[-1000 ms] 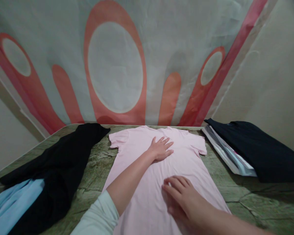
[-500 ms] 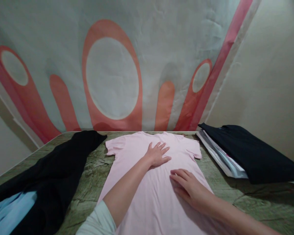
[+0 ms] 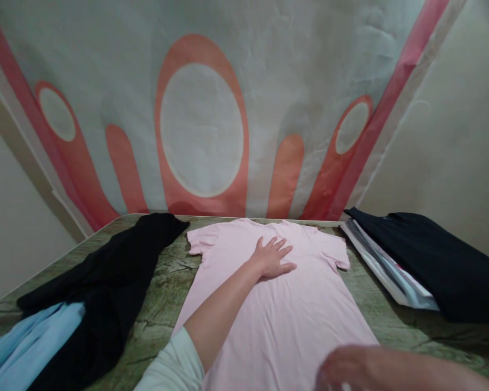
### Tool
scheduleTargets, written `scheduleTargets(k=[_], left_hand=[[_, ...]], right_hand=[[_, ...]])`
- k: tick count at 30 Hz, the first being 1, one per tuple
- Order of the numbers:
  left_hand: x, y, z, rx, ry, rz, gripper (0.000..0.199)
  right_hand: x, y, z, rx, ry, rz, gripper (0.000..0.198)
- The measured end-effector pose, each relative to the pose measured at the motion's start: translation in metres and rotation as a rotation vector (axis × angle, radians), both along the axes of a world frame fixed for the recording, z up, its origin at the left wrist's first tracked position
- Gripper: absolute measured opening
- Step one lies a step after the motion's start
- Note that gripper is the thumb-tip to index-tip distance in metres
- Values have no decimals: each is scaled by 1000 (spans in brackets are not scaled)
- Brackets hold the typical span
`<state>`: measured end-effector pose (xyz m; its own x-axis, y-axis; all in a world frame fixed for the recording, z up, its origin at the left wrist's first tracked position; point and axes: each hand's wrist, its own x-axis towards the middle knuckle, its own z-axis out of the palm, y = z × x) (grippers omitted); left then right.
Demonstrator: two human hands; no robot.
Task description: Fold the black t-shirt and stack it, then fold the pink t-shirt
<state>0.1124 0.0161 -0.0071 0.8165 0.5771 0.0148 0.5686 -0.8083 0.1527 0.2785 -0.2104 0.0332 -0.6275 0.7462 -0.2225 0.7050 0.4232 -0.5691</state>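
Note:
A pink short-sleeved T-shirt [image 3: 269, 309] lies spread out on the wood-patterned table, its neckline at the far edge and its lower part running out of view. My left hand [image 3: 272, 257] rests flat on the upper chest of the shirt, fingers spread. Over the shirt's lower right part is my right hand [image 3: 346, 366], blurred and cut off by the bottom of the picture. Its fingers are hard to make out, and I cannot tell whether it touches the cloth.
Black clothing [image 3: 118, 282] lies in a heap on the left, with a light blue garment [image 3: 36, 339] against it. On the right is a stack of folded clothes [image 3: 395, 271] topped by a black garment [image 3: 444, 250]. A patterned sheet [image 3: 264, 81] hangs behind the table [image 3: 163, 293].
My right hand has moved from the middle of the shirt down toward the bottom of the picture. My left hand stays in place on the shirt. The whole view has shifted slightly.

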Motion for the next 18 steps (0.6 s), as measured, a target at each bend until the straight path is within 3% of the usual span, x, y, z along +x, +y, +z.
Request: scheduleTargets(k=[2,4,6,10,14,18], left_hand=[[0,-1,0,-5,0,0,70],[0,-1,-1,-4,-2,1,69],[0,-2,-2,7,-3,2,68],[0,-1,-4,43,9,3,70],[0,0,-6,40,8,3,76],[1,1,-11,28,-17,25,76]], right_hand=[[5,39,5,100,-14,-159,44],[13,86,-2,251,-63,-333,43],[19,134,-20,390,-72,-455,40],[20,210,-60,474,18,-517,35],[16,242,-83,567,-21,-594,41],[20,244,-92,570,-196,-656,46]])
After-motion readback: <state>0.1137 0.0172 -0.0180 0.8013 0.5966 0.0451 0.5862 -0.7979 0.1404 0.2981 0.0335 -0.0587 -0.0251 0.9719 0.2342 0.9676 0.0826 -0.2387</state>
